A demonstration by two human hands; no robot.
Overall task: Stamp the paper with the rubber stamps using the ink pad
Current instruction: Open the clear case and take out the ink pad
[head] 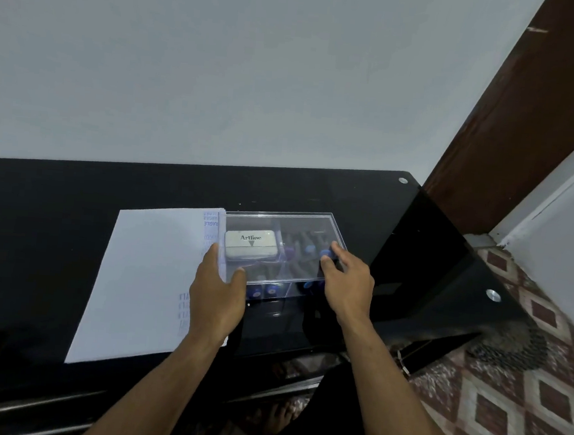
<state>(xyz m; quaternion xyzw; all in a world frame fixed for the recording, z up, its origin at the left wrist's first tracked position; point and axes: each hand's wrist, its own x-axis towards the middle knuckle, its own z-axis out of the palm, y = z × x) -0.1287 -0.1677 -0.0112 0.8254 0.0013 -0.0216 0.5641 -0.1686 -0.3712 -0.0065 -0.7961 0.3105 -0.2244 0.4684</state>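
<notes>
A clear plastic box (272, 293) stands on the black glass table (74, 193), right of a white sheet of paper (143, 274). Its clear lid (288, 224) sits over it, slightly raised at the near side. Through the lid I see a white Artline ink pad (252, 244), shut, and several rubber stamps with blue tops (308, 250). My left hand (216, 290) pinches the lid's near left corner, thumb on top. My right hand (349, 284) pinches the lid's right edge between thumb and forefinger. The paper carries blue stamp prints (209, 225) along its right edge.
The table's right edge (481, 267) drops to a patterned tile floor (522, 390). A grey wall (255, 77) rises behind the table and a brown door frame (508, 131) stands at the right. A bare foot (278, 419) shows under the table's front edge.
</notes>
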